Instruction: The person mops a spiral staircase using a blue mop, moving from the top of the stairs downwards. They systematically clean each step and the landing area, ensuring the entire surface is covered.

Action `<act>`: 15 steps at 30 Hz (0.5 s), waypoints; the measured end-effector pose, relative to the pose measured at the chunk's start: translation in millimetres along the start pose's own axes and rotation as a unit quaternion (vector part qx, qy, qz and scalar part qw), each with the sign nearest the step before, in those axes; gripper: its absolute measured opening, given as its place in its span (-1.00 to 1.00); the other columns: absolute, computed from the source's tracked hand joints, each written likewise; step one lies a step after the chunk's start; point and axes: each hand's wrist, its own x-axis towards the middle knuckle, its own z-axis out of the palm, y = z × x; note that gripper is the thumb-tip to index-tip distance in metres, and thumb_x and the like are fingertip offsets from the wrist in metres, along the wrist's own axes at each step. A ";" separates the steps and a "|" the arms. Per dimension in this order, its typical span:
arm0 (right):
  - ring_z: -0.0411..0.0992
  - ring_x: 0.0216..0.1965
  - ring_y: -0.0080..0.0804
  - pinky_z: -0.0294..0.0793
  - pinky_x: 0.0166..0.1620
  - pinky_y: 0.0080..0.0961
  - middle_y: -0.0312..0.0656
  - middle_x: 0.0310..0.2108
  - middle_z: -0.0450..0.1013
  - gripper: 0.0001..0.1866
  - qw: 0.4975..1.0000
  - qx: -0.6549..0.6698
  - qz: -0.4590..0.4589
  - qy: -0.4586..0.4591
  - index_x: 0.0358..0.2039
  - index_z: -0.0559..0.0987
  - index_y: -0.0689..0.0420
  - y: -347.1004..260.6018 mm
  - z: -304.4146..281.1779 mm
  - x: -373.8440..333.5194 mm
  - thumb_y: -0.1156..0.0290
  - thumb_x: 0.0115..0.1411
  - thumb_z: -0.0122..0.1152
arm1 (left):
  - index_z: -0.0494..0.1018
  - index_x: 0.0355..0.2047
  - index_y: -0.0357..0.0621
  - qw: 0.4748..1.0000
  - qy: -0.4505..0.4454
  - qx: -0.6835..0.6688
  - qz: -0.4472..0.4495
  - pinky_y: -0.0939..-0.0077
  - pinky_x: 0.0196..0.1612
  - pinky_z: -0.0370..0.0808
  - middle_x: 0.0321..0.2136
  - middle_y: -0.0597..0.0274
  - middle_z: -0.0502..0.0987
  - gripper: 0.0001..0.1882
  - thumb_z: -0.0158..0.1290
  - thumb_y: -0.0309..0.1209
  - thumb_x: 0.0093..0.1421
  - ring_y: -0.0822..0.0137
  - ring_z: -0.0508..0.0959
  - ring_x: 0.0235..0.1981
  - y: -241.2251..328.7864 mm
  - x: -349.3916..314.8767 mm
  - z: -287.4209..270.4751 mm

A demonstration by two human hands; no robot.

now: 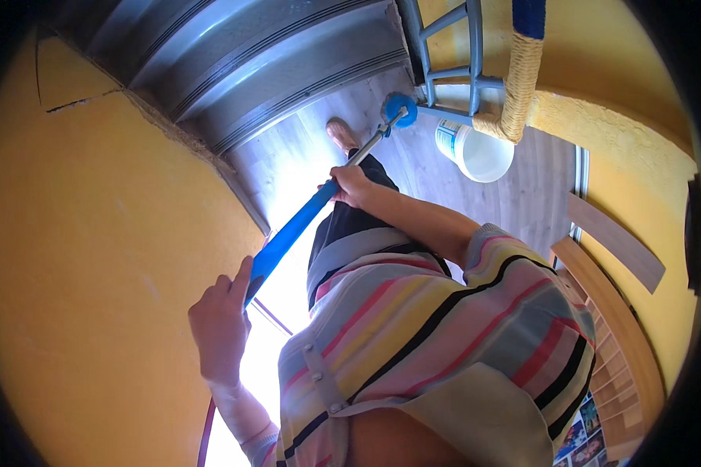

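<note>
A long-handled mop (291,232) slants across the view, its thick blue grip toward me and a thinner metal pole beyond. My left hand (221,321) is closed around the near end of the blue grip. Further down, my right hand (350,187) wraps the handle where blue meets metal. The round blue mop head (400,110) is at the floor, beside the foot of a grey metal railing. Close to it on the right, a white bucket (484,154) lies tilted, its opening showing toward me.
Dark metal-edged stairs (276,58) rise at the top left. The grey railing (453,74) has a rope-wrapped post (519,89). Yellow walls (109,257) stand on both sides. My shoe (340,134) rests on grey wood-look floor (545,183). A wooden slatted piece (619,327) is at right.
</note>
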 end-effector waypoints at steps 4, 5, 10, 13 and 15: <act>0.51 -0.46 -0.15 0.58 -0.41 -0.28 -0.08 -0.40 0.35 -0.72 0.992 0.043 -0.109 0.042 -0.18 0.26 0.27 -0.4 -18.8 46.0 0.51 0.09 0.02 | 0.37 0.00 0.02 0.996 0.013 0.073 0.045 0.70 -0.60 0.40 -0.47 0.26 0.46 -0.53 0.13 -0.47 0.02 0.45 0.48 -0.57 4.8 11.7 53.0; 0.48 -0.48 -0.11 0.55 -0.37 -0.18 -0.01 -0.46 0.35 -0.78 0.988 0.034 -0.143 0.051 -0.28 0.28 0.33 -7.2 -20.9 50.8 0.47 0.11 0.01 | 0.37 -0.01 0.02 0.995 0.023 0.085 0.052 0.71 -0.59 0.40 -0.46 0.27 0.45 -0.53 0.12 -0.45 0.02 0.46 0.49 -0.55 12.3 23.9 64.8; 0.40 -0.60 -0.06 0.51 -0.46 -0.08 0.04 -0.54 0.32 -0.80 0.979 0.035 -0.184 0.081 -0.42 0.28 0.37 -14.2 -22.5 71.1 0.46 0.11 -0.02 | 0.33 -0.02 -0.06 0.984 0.132 0.116 0.043 0.69 -0.57 0.43 -0.54 0.30 0.38 -0.56 0.08 -0.40 0.03 0.48 0.46 -0.53 50.7 53.9 121.5; 0.35 -0.66 -0.13 0.48 -0.61 -0.16 -0.03 -0.58 0.26 -0.79 0.971 -0.011 -0.192 0.141 -0.35 0.26 0.37 1.3 -11.4 95.7 0.46 0.13 -0.05 | 0.34 -0.03 -0.06 0.990 0.104 0.092 0.006 0.71 -0.57 0.42 -0.55 0.29 0.40 -0.60 0.07 -0.38 0.08 0.47 0.48 -0.54 40.7 32.5 130.8; 0.33 -0.68 -0.20 0.49 -0.63 -0.22 -0.08 -0.58 0.23 -0.77 0.975 -0.084 -0.178 0.101 -0.28 0.26 0.35 27.3 -2.8 106.5 0.44 0.14 -0.04 | 0.37 -0.05 -0.06 0.992 0.094 0.079 -0.028 0.72 -0.58 0.42 -0.54 0.27 0.43 -0.62 0.06 -0.38 0.08 0.46 0.50 -0.53 31.4 9.6 141.5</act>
